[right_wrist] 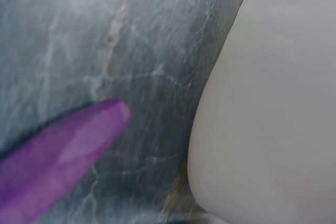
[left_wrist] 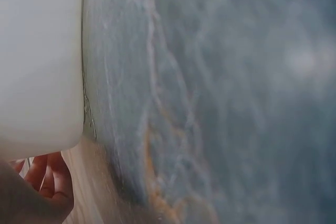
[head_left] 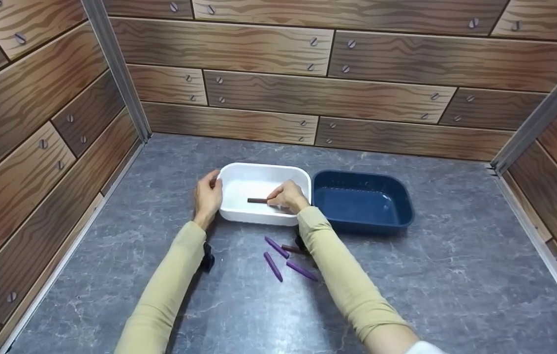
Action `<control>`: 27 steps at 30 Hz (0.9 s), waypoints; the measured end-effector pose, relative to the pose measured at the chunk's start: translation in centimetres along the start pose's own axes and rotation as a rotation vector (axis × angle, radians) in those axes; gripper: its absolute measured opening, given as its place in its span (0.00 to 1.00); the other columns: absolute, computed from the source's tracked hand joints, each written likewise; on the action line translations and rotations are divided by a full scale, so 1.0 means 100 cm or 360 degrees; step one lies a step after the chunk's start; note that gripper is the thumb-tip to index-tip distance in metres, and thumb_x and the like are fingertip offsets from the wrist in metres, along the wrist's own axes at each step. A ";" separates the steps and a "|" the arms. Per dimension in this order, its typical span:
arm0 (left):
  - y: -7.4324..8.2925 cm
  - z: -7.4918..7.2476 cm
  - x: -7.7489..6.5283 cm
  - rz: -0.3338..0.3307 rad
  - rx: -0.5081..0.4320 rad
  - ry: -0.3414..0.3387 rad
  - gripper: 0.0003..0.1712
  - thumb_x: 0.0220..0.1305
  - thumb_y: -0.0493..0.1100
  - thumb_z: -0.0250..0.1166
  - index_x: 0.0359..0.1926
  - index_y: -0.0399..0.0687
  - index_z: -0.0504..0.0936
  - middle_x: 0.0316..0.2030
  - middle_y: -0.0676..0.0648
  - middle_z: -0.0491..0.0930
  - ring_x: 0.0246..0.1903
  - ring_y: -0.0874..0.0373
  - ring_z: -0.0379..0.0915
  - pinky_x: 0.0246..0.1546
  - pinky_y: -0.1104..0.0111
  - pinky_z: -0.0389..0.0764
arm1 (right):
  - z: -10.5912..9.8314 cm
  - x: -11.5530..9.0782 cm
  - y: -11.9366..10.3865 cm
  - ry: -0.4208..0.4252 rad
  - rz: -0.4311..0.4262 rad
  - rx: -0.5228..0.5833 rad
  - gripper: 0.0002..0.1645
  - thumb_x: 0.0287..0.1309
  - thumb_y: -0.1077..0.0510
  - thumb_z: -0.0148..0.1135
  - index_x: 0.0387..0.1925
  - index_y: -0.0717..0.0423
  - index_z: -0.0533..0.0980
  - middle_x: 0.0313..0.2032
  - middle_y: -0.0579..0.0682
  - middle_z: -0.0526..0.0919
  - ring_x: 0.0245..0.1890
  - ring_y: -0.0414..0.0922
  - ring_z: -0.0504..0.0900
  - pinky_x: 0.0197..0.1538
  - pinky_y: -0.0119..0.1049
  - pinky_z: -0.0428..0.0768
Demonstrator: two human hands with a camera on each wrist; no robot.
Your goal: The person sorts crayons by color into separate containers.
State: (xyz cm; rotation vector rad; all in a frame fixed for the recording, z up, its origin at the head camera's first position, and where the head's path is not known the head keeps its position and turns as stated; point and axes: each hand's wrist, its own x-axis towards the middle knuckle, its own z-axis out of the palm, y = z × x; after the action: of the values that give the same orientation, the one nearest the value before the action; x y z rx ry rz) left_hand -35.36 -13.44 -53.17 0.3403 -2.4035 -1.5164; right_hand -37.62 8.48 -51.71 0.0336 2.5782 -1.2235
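The white tray (head_left: 244, 216) stands in front of me. My left hand (head_left: 208, 195) holds its left end, fingers at the rim; in the left wrist view, the curled fingers (left_wrist: 55, 179) show beside the tray's pale wall (left_wrist: 39, 66). Over the tray's inside, my right hand (head_left: 288, 196) pinches a brown crayon (head_left: 257, 200) between thumb and fingertips, its free end pointing left. Nearer to me lie three purple crayons (head_left: 273, 267) and another brown crayon (head_left: 292, 249), which the right sleeve partly covers. One faceted purple crayon (right_wrist: 68, 150) appears large in the right wrist view.
A dark blue tray (head_left: 372, 227) stands right of the white one, their ends nearly meeting. All rests on a grey marbled surface (head_left: 455, 265). Wood-patterned walls (head_left: 268, 88) rise at the back and both sides, with metal posts (head_left: 116, 69) at the corners.
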 end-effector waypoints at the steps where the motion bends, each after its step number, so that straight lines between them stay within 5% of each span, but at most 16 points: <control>1: 0.000 0.000 0.000 0.0000 0.0000 0.0000 0.21 0.72 0.43 0.54 0.63 0.48 0.77 0.49 0.41 0.82 0.49 0.50 0.78 0.52 0.58 0.75 | 0.000 0.000 0.000 0.0003 -0.0002 0.0002 0.09 0.47 0.65 0.74 0.35 0.61 0.87 0.17 0.42 0.75 0.18 0.37 0.69 0.22 0.27 0.66; 11: 0.001 0.001 0.001 -0.0017 -0.0015 -0.0014 0.21 0.72 0.43 0.54 0.63 0.50 0.77 0.48 0.42 0.82 0.49 0.50 0.78 0.52 0.58 0.76 | -0.001 0.001 -0.001 -0.0022 -0.0043 0.0023 0.11 0.46 0.65 0.74 0.36 0.61 0.87 0.16 0.40 0.75 0.17 0.36 0.66 0.21 0.27 0.63; 27: 0.000 0.000 0.001 -0.0003 -0.0056 -0.0035 0.21 0.73 0.41 0.53 0.64 0.47 0.75 0.51 0.40 0.81 0.50 0.49 0.77 0.53 0.58 0.76 | 0.000 -0.002 0.000 0.0008 -0.0092 -0.0043 0.10 0.46 0.64 0.74 0.35 0.59 0.88 0.29 0.47 0.84 0.24 0.38 0.69 0.26 0.26 0.67</control>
State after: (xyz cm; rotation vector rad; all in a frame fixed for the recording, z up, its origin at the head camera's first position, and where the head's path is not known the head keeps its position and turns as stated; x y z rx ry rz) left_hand -35.48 -13.49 -53.18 0.3203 -2.3906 -1.5692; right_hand -37.40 8.51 -51.66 -0.0435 2.6168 -1.2092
